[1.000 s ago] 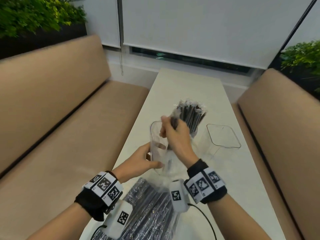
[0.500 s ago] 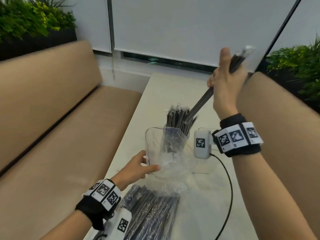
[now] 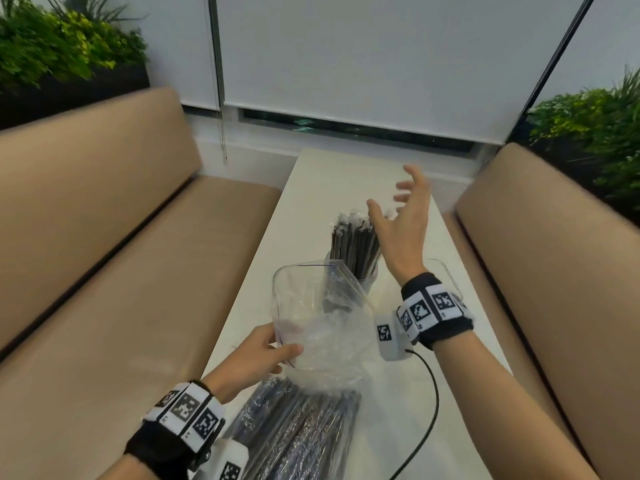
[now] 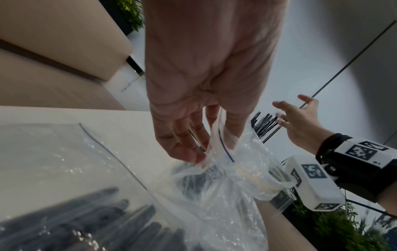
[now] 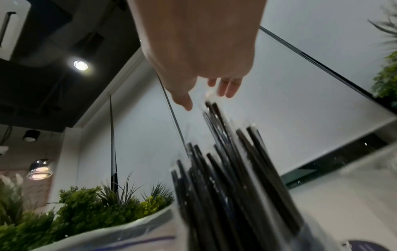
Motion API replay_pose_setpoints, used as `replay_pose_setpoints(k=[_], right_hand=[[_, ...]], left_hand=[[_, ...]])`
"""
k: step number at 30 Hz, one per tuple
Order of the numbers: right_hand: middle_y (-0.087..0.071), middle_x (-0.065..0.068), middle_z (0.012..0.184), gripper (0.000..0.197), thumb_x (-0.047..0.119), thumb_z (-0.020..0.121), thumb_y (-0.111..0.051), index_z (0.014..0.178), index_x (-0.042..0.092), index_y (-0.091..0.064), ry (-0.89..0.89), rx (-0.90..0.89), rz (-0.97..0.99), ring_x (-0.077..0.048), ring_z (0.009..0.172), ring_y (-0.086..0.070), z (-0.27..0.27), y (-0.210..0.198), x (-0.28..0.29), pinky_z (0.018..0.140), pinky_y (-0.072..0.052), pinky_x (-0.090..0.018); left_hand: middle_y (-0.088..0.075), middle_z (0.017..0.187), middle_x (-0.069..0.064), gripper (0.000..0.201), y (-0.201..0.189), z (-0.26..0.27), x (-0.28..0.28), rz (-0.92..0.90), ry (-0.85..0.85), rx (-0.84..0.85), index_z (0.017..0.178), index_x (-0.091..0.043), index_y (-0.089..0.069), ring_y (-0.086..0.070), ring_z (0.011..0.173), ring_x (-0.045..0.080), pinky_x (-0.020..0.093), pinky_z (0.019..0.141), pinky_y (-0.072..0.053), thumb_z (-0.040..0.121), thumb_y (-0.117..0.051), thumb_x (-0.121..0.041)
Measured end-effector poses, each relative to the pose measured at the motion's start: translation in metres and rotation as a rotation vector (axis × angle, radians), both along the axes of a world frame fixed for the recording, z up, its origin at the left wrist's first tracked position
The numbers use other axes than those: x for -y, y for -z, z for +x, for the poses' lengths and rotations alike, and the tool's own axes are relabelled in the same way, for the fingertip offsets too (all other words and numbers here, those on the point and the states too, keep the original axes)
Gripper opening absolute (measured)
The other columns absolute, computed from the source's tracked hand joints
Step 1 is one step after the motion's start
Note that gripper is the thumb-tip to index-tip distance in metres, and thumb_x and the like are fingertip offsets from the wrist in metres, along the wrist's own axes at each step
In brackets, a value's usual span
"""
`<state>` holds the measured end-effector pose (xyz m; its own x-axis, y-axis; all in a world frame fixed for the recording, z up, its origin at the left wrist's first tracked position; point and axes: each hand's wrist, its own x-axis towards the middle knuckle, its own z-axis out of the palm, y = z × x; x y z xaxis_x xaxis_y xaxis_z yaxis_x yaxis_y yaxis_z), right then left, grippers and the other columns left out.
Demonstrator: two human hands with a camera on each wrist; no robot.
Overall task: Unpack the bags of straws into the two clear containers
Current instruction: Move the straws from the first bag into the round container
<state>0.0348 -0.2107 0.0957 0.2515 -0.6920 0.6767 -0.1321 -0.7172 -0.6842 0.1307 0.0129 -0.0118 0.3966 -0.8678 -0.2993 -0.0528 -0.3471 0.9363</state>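
Observation:
My left hand (image 3: 284, 341) pinches the rim of a clear zip bag (image 3: 322, 327) and holds its mouth open and upright; the pinch shows close up in the left wrist view (image 4: 211, 151). Just behind the bag, a round clear container (image 3: 367, 277) holds several black wrapped straws (image 3: 353, 244) standing on end. My right hand (image 3: 391, 192) hovers over the straw tops with fingers spread and nothing in it; its bare fingers (image 5: 227, 88) show above the straws (image 5: 225, 169). A second, square clear container (image 3: 446, 271) is partly hidden behind my right wrist.
A full sealed bag of black straws (image 3: 294, 427) lies on the near end of the narrow white table (image 3: 346, 174). Tan benches (image 3: 121, 271) flank the table on both sides. A black cable (image 3: 429, 410) trails from my right wrist camera.
My right hand pulled a bundle of straws out of the bag, lifted it high, then let it go; it is now open above the round container. My left hand kept holding the bag.

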Motion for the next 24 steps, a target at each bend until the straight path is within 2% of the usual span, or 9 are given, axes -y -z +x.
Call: replay_pose_setpoints(k=[2,4,7,9,13,17,19,21,24], right_hand=[[-0.051,-0.012,0.134,0.057,0.008,0.090,-0.063,0.140,0.022,-0.039,-0.033,-0.140,-0.102,-0.024,0.120,-0.050,-0.001,-0.008,0.009,0.102,-0.039,-0.030],[-0.048,-0.015,0.146,0.040,0.017,0.100,-0.050,0.140,0.010,-0.049,-0.041,-0.431,-0.116,-0.028,0.135,-0.043,0.001,-0.009,0.015,0.114,-0.031,-0.036],[-0.045,-0.021,0.148,0.045,0.027,0.107,-0.030,0.138,0.000,-0.049,-0.152,-0.828,0.021,-0.034,0.139,-0.038,0.000,-0.003,0.007,0.114,-0.027,-0.042],[-0.043,-0.023,0.147,0.047,0.029,0.108,-0.023,0.138,0.001,-0.046,-0.180,-0.957,0.057,-0.035,0.139,-0.034,-0.005,0.000,0.001,0.111,-0.026,-0.044],[-0.032,-0.016,0.157,0.049,0.035,0.106,-0.031,0.147,0.008,-0.038,-0.155,-0.762,0.086,-0.028,0.148,-0.026,-0.029,-0.020,-0.005,0.120,-0.019,-0.042],[-0.059,0.006,0.138,0.038,0.041,0.099,-0.049,0.131,0.024,-0.059,-0.160,-0.477,0.098,-0.014,0.131,-0.050,-0.094,-0.051,-0.030,0.109,-0.036,-0.029],[-0.051,0.021,0.139,0.047,0.053,0.091,-0.055,0.136,0.040,-0.050,-0.349,-0.512,0.242,-0.002,0.128,-0.047,-0.133,-0.054,-0.049,0.107,-0.038,-0.025],[-0.050,0.022,0.136,0.066,0.053,0.080,-0.066,0.139,0.052,-0.038,-0.458,-0.609,0.348,0.006,0.125,-0.048,-0.167,-0.045,-0.062,0.103,-0.038,-0.018],[-0.066,0.008,0.093,0.069,0.036,0.080,-0.077,0.137,0.048,-0.041,-0.363,-0.612,0.447,-0.006,0.089,-0.063,-0.211,-0.017,-0.058,0.083,-0.051,-0.028]], left_hand=[[-0.069,0.100,-0.002,0.023,-0.001,0.003,-0.004,-0.003,0.002,0.006,0.115,-0.022,-0.062,-0.064,0.081,0.009,0.024,0.070,-0.050,0.093,-0.065,-0.018],[-0.069,0.108,0.005,0.025,-0.003,0.003,-0.007,-0.006,0.004,0.011,0.117,-0.020,-0.062,-0.063,0.081,0.009,0.024,0.071,-0.051,0.093,-0.065,-0.017],[-0.069,0.109,0.008,0.025,-0.010,0.001,-0.012,-0.021,-0.003,0.020,0.117,-0.018,-0.062,-0.063,0.083,0.011,0.022,0.069,-0.050,0.092,-0.065,-0.016],[-0.069,0.101,0.007,0.022,-0.015,-0.002,-0.017,-0.031,-0.019,0.026,0.114,-0.020,-0.061,-0.063,0.081,0.011,0.023,0.069,-0.051,0.092,-0.065,-0.016],[-0.070,0.103,0.011,0.020,-0.032,-0.011,-0.026,-0.049,-0.003,0.053,0.111,-0.022,-0.060,-0.065,0.074,0.006,0.022,0.070,-0.052,0.093,-0.064,-0.014],[-0.077,0.089,0.002,0.022,-0.059,-0.042,-0.022,-0.126,0.109,0.039,0.112,-0.019,-0.058,-0.069,0.070,0.005,0.020,0.066,-0.052,0.095,-0.057,-0.005],[-0.077,0.090,0.001,0.025,-0.075,-0.066,-0.008,-0.178,0.178,0.051,0.116,-0.016,-0.059,-0.071,0.074,0.007,0.018,0.064,-0.053,0.096,-0.055,-0.002],[-0.074,0.103,0.008,0.030,-0.087,-0.091,0.013,-0.233,0.226,0.035,0.123,-0.012,-0.057,-0.072,0.079,0.012,0.019,0.064,-0.055,0.095,-0.055,-0.001],[-0.069,0.114,0.014,0.034,-0.092,-0.131,0.041,-0.250,0.300,0.024,0.127,-0.016,-0.054,-0.073,0.086,0.024,0.028,0.069,-0.057,0.095,-0.058,-0.006]])
